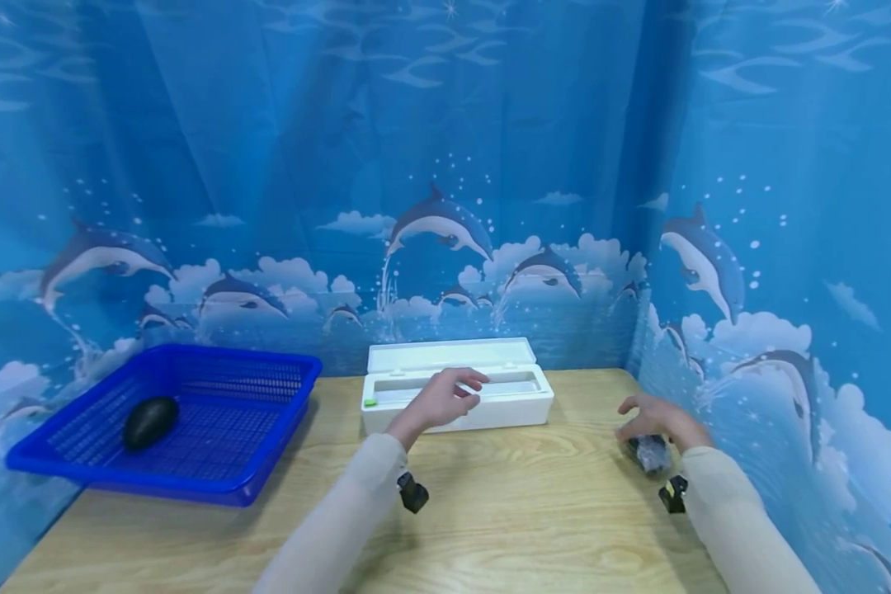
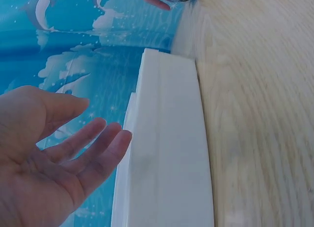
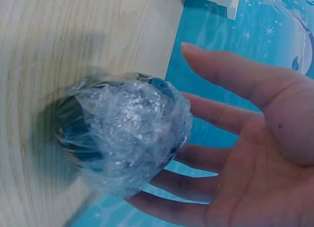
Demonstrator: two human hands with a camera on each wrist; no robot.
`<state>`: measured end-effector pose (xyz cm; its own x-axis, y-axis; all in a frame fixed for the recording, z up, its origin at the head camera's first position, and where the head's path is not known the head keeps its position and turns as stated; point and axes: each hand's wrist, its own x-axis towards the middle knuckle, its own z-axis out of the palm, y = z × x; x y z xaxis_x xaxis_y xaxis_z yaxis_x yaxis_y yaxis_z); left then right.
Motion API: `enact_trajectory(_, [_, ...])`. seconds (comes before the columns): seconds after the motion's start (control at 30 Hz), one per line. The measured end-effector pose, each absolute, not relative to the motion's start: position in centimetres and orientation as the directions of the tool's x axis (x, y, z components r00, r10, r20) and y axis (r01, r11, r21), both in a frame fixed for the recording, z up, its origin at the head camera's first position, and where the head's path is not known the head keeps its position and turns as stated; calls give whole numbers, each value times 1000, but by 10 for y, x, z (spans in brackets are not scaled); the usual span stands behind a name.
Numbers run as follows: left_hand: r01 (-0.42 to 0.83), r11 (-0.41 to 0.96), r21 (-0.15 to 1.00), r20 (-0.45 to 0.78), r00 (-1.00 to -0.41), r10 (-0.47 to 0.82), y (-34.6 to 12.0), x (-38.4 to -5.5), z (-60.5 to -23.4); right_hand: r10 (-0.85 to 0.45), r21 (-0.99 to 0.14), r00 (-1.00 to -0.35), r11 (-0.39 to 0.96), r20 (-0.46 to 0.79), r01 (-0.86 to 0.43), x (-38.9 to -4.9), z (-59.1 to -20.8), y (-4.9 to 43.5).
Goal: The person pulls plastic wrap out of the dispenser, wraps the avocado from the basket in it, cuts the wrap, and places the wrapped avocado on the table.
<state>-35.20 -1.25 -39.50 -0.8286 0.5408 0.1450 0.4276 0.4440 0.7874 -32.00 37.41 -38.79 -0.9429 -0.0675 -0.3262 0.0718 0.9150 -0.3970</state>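
A dark, rounded thing wrapped in crumpled clear plastic film (image 3: 130, 134) sits on the right side of the table. Close around it, my right hand (image 1: 659, 419) has its fingers spread, the fingertips right at the film in the right wrist view and the thumb standing away. My left hand (image 1: 445, 398) hovers over the front of a long white box (image 1: 456, 417), its fingers loosely bent and nothing in them. The box's lid (image 1: 451, 355) is raised at the back, and a small green piece (image 1: 370, 403) sits at its left end.
A blue plastic basket (image 1: 278, 450) stands at the left of the wooden table (image 1: 520, 503), with a dark, smooth oval thing (image 1: 151, 421) inside. A dolphin-print curtain (image 1: 445, 124) borders the table at the back and right.
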Motion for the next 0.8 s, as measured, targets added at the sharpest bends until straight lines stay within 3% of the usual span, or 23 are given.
enact_trajectory(0.23, [381,515,768,150,-889,433,-35,-366,-388,-126,-387,-981,920,-145,-61,-326,-376,357])
enact_trajectory(0.47, [351,567,745,136,-912,386,-59,-378,-390,-177,-398,-983,906,-51,-143,-343,-365,314])
enact_trajectory(0.67, [333,596,730,123,-923,365,-77,-383,-391,-340,-350,-933,865,120,-360,-364,-373,275])
enact_trajectory(0.8, [333,604,724,124,-924,361,-84,-384,-391,-430,-343,-886,817,171,-463,-373,-383,260])
